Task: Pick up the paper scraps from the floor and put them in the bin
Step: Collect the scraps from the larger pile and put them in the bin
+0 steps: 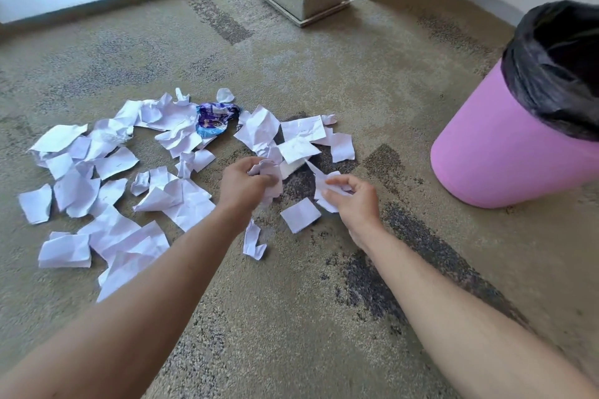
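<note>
Torn, crumpled white paper scraps (110,230): several dozen on the carpet, too overlapped for an exact count, most lying left of and beyond the hands.
Crumpled white paper wads held: two, one in the left hand (241,185), one in the right hand (351,201).
Crumpled purple-and-blue foil wrapper (214,120): one, beyond the left hand.
Pink round plastic bin with black liner (505,152): one, right of the right hand.

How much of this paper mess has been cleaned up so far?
Little looks done: nothing shows inside the pink bin, though its black liner hides most of the inside. In hand: the left hand grips a crumpled wad, and the right hand pinches another scrap. Left: dozens of white scraps and a purple wrapper lie on the carpet.
</note>
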Demonstrator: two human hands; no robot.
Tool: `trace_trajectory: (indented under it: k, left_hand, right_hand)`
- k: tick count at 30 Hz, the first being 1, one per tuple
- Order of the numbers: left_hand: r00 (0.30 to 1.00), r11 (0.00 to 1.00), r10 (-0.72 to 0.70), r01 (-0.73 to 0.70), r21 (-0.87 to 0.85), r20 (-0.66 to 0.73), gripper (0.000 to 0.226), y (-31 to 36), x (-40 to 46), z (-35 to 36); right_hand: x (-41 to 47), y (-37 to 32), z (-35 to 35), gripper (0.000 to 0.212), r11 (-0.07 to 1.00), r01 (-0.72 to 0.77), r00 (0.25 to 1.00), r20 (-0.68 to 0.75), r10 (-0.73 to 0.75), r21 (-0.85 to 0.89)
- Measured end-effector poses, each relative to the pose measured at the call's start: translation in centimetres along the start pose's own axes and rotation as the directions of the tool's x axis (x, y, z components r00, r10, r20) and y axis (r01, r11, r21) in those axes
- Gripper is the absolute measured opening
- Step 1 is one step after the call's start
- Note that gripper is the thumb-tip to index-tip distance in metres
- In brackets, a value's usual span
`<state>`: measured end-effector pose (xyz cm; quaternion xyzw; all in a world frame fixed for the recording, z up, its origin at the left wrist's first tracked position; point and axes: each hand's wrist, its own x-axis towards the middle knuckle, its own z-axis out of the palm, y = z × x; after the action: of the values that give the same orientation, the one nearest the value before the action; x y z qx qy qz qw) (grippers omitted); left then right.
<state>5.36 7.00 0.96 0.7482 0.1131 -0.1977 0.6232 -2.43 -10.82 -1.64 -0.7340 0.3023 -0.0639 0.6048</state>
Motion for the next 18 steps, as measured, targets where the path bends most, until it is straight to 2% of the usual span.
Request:
trace_trajectory:
  k: [4, 7, 11, 18]
  left_hand:
    - [0.995, 0.979, -0.057, 0.071, -0.189, 0.076, 0.042, 1.6, -0.9, 1.3]
    - [0.988, 0.950, -0.029, 0.075, -0.303, 0.153, 0.031, 4.1, -1.9, 3.1]
    - [0.963, 0.911, 0.084, 0.031, -0.412, 0.257, 0.024, 9.0, -3.3, 6.3]
    - [0.884, 0.880, 0.241, -0.025, -0.474, 0.400, 0.028, 18.2, -5.8, 14.2]
  right_hand:
    - [-0.5, -1.3, -2.0, 0.024, 0.960, -0.080, 0.995, -0.030, 0.091, 0.270]
    - [-1.0, -4.0, -3.8, 0.025, 0.925, -0.040, 0.996, -0.054, 0.065, 0.378]
    - [-1.4, -9.2, -7.0, 0.025, 0.886, 0.089, 0.992, -0.117, -0.040, 0.454]
    - [-2.3, -18.2, -15.6, 0.021, 0.839, 0.309, 0.930, -0.325, -0.170, 0.447]
